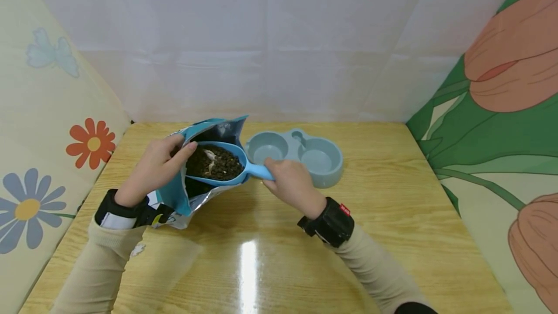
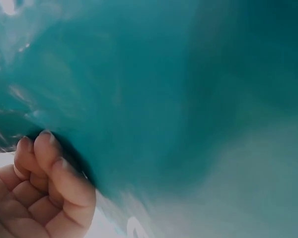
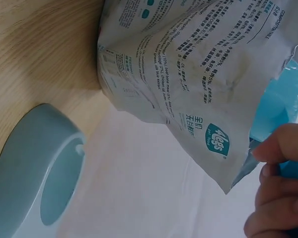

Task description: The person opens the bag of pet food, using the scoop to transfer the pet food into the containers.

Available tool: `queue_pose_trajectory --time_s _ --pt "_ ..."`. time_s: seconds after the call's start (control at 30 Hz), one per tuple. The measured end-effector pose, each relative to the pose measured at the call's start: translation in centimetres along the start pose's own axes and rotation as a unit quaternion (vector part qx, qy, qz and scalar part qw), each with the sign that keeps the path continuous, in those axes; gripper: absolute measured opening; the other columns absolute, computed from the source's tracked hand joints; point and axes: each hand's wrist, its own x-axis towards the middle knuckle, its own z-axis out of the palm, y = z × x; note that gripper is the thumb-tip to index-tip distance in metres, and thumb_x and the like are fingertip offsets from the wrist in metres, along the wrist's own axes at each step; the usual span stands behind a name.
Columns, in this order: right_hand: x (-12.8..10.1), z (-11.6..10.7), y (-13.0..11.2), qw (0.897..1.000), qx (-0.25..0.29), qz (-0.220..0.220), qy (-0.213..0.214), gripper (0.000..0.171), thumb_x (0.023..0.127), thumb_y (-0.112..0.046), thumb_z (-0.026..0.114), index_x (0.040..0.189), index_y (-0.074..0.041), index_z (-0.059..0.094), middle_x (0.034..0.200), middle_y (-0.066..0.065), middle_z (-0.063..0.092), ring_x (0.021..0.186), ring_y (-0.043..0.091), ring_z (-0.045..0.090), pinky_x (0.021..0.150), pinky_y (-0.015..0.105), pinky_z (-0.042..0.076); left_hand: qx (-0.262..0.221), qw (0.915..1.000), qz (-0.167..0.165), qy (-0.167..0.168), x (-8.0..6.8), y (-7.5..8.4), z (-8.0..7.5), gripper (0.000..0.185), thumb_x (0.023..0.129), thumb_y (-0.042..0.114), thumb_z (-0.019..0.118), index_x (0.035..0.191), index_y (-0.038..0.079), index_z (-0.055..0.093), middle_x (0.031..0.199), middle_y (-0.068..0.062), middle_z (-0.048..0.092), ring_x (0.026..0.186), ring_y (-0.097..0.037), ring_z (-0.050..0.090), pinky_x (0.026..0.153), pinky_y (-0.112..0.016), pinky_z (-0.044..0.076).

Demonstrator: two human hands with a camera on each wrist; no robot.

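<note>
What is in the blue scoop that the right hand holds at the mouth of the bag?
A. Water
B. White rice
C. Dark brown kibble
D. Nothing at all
C: in the head view the blue scoop, gripped by its handle in the right hand, is heaped with dark brown kibble at the open mouth of the bag, which the left hand holds open.

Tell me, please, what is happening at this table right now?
A person is scooping dry pet food. The left hand holds open the mouth of a teal food bag on the wooden table. The right hand grips the handle of a blue scoop, which sits at the bag's opening, full of dark kibble. Just beyond stands a grey-blue double pet bowl; both of its wells look empty.
</note>
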Motion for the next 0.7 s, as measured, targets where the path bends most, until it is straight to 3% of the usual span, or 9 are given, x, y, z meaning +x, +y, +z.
queue_pose_trajectory --time_s 0.37,0.7 --pt "0.1 -0.7 0.1 1.000 0.004 0.000 0.003 0.030 0.080 -0.020 0.069 0.071 -0.011 0.041 0.056 -0.004 0.025 0.046 0.009 0.028 0.042 0.021 0.022 -0.012 0.9998 0.010 0.016 0.1 -0.3 -0.1 0.032 0.095 0.017 0.050 0.066 0.008 0.038 0.054 0.001 0.027 0.043 -0.011 0.026 0.045 -0.028 0.025" --pt "1.4 -1.7 -0.7 0.999 -0.025 0.004 -0.020 0.028 0.083 -0.017 0.064 0.070 -0.013 0.039 0.057 -0.004 0.023 0.048 0.010 0.023 0.045 0.023 0.017 -0.020 0.9993 0.018 0.027 0.2 -0.7 -0.5 0.033 0.096 0.018 0.047 0.066 0.007 0.040 0.054 0.002 0.028 0.044 -0.011 0.027 0.045 -0.028 0.025"
